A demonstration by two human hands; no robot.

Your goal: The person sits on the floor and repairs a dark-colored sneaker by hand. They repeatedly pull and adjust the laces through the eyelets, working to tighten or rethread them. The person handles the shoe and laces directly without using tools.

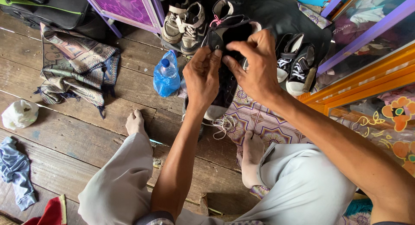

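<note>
Lying along the left edge of the wooden floor (73,134) are a white crumpled bag (19,114), a grey rag (15,169) and a patterned cloth (75,63). Farther right, a bottle in a blue plastic bag (166,76) is sitting just beside the black high-top shoe (225,78), which is being held upright over a patterned mat (263,121), its white lace (222,123) trailing down. Worn sneakers (183,22) are standing behind it, black-and-white sneakers (296,63) to its right. The left hand (202,78) is pinching the shoe's upper, fingers closed together. The right hand (255,63) is gripping beside it, fingertips pressed onto the same spot.
</note>
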